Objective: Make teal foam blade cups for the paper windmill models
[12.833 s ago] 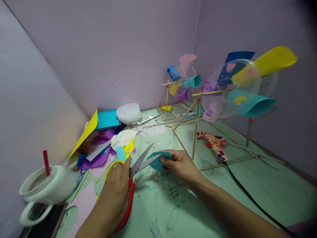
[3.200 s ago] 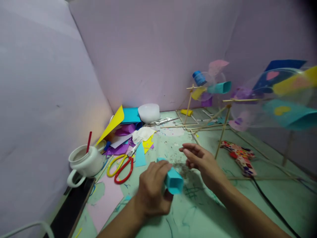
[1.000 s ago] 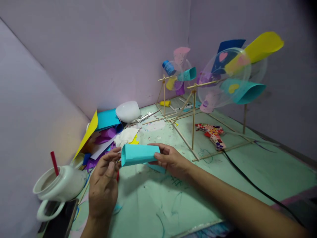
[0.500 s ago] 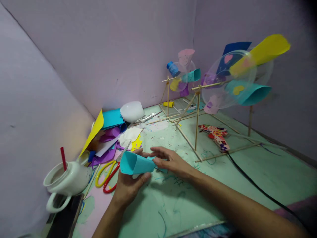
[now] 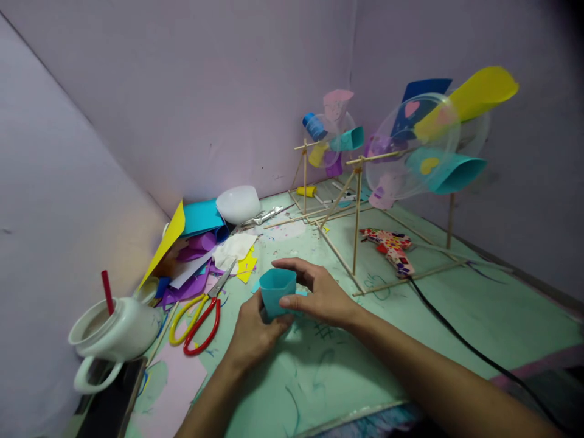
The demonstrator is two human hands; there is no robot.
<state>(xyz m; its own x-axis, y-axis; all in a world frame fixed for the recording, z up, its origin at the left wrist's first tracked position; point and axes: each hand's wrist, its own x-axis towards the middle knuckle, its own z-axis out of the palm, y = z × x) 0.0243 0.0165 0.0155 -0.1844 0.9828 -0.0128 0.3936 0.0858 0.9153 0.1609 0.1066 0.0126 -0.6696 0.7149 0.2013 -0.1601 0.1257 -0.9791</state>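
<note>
Both hands hold a teal foam tube (image 5: 277, 291) upright just above the green table (image 5: 410, 328), its open end facing up. My left hand (image 5: 255, 331) wraps it from below and behind, fingers closed on its lower side. From the right, my right hand (image 5: 319, 292) curls thumb and fingers around its rim. Red and yellow scissors (image 5: 196, 316) lie on the table left of the hands.
A white pot with a red stick (image 5: 112, 331) stands at the left edge beside a dark phone (image 5: 112, 404). Coloured foam scraps (image 5: 196, 249) and a white bowl (image 5: 237, 204) sit behind. Two stick-framed windmills (image 5: 424, 146) stand at right, with a patterned glue gun (image 5: 392, 248) and its black cable (image 5: 474, 350).
The teal tube has turned from lying sideways to standing with its opening up. My right hand has closed around its rim and my left has shifted under it.
</note>
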